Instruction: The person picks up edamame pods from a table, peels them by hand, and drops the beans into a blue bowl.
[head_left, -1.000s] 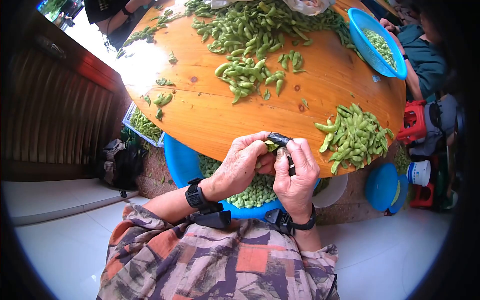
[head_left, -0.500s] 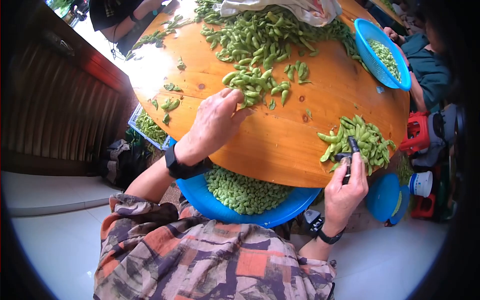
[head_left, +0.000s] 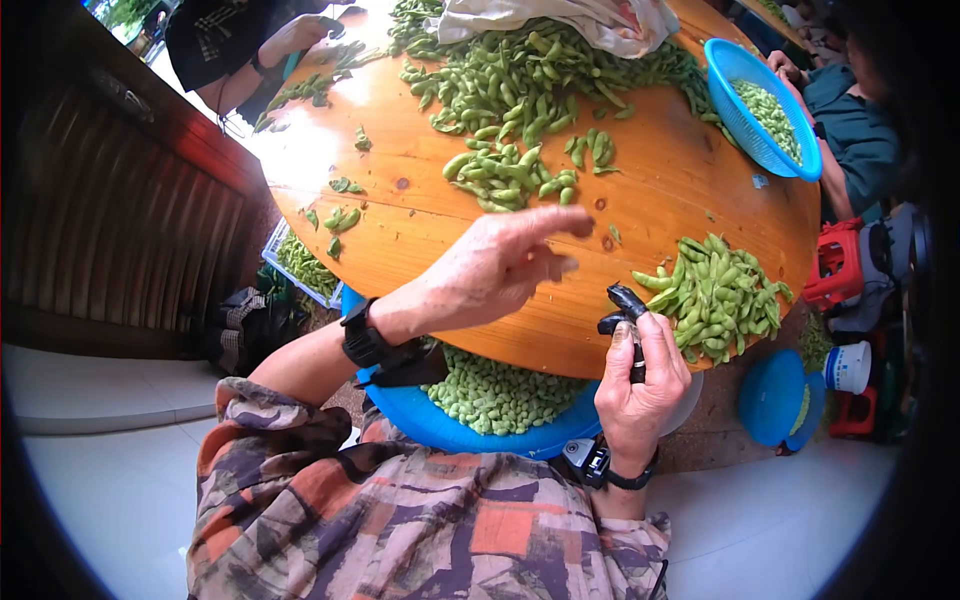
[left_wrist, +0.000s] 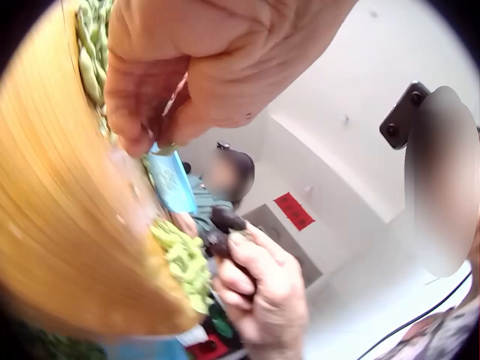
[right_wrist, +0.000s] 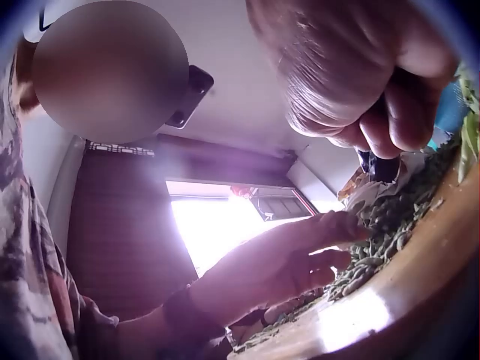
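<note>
My left hand [head_left: 475, 275] hovers over the table's near part, just in front of a small heap of green soybean pods [head_left: 495, 178]. Its index finger points right and the thumb stands apart below it. A speck of green shows at its fingertips in the left wrist view. My right hand [head_left: 642, 395] pinches a small black two-pronged tool [head_left: 627, 299] between thumb and index finger. The tool's kind is unclear. Both prongs point up and left, beside a larger pile of pods [head_left: 725, 295]. Below the table edge, a blue basin [head_left: 415, 425] holds shelled green soybeans [head_left: 500, 395].
The round wooden table [head_left: 420, 225] carries a large mound of pods [head_left: 530, 75] and a whitish bag [head_left: 560, 20]. A blue basket [head_left: 735, 115] of beans stands at its right edge. Two other people sit around it. A red stool [head_left: 835, 262] and blue tubs [head_left: 770, 400] are right.
My hands worked together over the basin, then parted. My left hand reached to the pods and has drawn back right. My right hand with the tool went to the right pile, then back left.
</note>
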